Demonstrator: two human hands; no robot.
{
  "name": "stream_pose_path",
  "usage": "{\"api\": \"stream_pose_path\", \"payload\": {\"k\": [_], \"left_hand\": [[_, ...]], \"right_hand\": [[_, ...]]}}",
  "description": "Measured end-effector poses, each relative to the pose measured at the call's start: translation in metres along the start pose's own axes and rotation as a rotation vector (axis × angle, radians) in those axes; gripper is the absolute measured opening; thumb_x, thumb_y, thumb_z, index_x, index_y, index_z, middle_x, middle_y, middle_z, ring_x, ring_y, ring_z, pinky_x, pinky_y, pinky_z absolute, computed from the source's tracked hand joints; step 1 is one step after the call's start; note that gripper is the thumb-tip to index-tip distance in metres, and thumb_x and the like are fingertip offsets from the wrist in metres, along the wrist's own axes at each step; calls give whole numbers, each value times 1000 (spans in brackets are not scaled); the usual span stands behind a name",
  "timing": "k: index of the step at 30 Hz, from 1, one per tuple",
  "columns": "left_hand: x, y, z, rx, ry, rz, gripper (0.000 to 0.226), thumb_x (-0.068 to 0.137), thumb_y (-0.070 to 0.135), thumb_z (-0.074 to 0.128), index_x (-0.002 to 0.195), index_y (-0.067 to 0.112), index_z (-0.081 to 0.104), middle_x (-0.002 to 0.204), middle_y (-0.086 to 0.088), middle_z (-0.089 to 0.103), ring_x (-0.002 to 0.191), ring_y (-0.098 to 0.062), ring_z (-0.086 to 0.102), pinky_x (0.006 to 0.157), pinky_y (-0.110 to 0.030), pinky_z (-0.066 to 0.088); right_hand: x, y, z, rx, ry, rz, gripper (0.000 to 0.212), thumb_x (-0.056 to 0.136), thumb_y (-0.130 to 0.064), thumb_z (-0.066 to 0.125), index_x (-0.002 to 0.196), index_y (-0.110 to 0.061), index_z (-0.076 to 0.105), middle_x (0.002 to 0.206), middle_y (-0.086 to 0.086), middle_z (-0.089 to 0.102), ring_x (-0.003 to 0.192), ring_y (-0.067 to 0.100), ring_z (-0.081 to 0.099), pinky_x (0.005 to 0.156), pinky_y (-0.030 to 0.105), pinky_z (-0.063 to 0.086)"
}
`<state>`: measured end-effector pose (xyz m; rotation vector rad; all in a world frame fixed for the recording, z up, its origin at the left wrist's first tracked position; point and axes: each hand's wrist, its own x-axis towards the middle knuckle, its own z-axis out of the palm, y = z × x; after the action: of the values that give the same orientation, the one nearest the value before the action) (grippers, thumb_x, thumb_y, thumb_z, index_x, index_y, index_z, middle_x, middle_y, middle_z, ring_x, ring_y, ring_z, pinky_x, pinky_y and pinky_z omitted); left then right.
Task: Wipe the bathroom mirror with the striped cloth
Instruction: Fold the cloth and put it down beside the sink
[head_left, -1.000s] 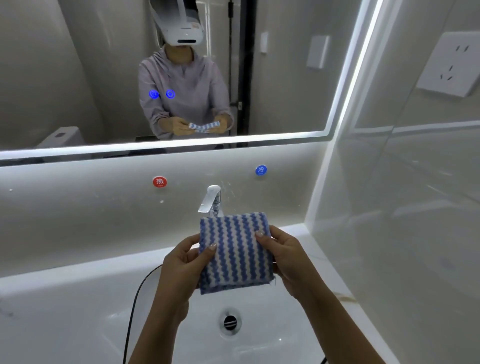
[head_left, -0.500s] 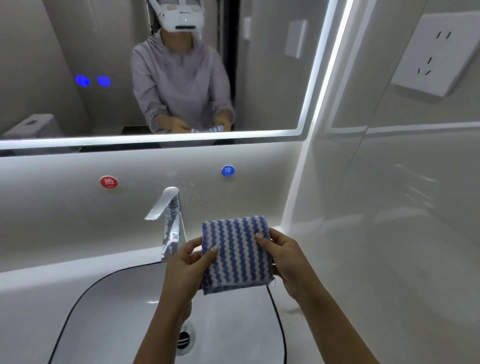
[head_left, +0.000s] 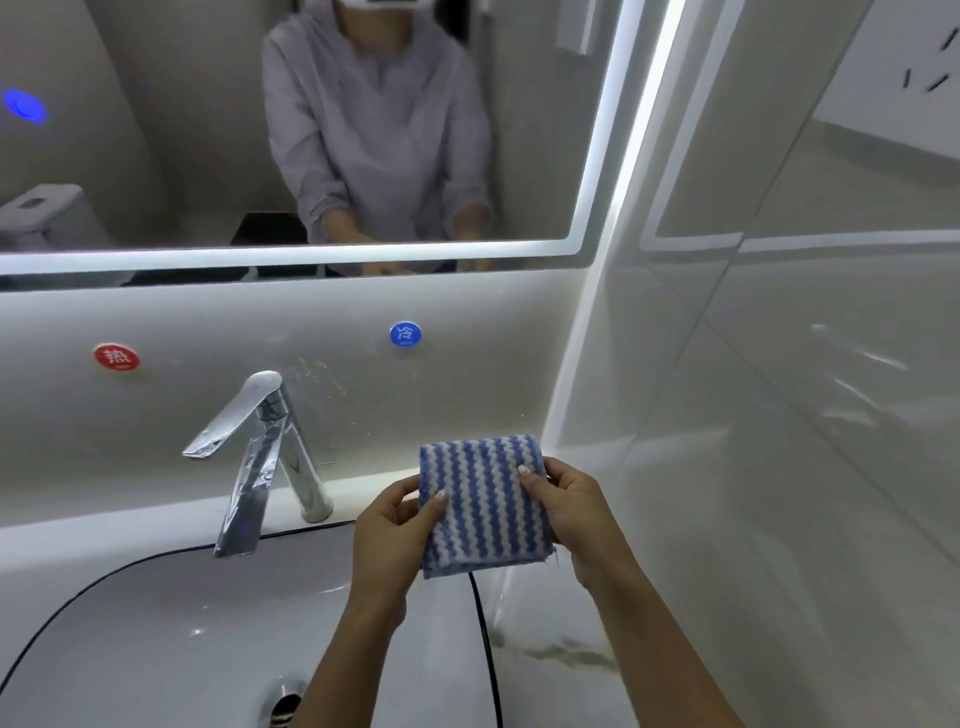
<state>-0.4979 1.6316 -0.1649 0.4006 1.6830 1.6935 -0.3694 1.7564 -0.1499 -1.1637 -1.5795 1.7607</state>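
Blue-and-white cloth (head_left: 483, 506): folded into a flat pad, held low over the sink's (head_left: 156, 623) right edge, well below the mirror (head_left: 182, 156), not touching it.
Left hand (head_left: 387, 530): fingers pinched on the pad's left edge.
Right hand (head_left: 574, 506): fingers closed on its right edge.
Why: likely squaring a wiping face.
Writing: red dot (head_left: 117, 357) "热", blue dot (head_left: 405, 333) "冷".
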Motion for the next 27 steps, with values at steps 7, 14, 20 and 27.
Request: {"api": "stream_pose_path", "payload": {"k": [7,14,20,27], "left_hand": [[62,-30,30,107,7,-26,21,87,18,66,108,18,64,95,-6,73,84,-20,71,64,-29,57],[126,-55,52,256,22,-78,25,87,24,66,110,14,62,98,-6,72,86,-21,69,81,-45,57],[154,-92,72,405,73,-203,29,90,22,62,114,7,61,106,-14,69,89,-30,67,83,-48,54],[161,-123,81,584,58,-318,31,93,24,57,120,8,57,113,-14,66,90,-30,65,81,-44,55]], "right_hand": [[59,26,-8,-41,129,17,13,95,-23,57,102,-20,67,89,-5,74,74,11,72,61,24,56],[123,59,-10,-10,164,52,13,95,-23,57,101,-19,68,86,-3,75,76,16,72,66,33,60],[158,100,-13,-103,154,140,15,95,-24,55,84,-26,65,85,-6,71,76,13,70,71,35,59],[172,144,-16,-167,145,221,22,95,-21,53,77,-28,64,83,-4,70,80,19,70,78,40,58]]}}
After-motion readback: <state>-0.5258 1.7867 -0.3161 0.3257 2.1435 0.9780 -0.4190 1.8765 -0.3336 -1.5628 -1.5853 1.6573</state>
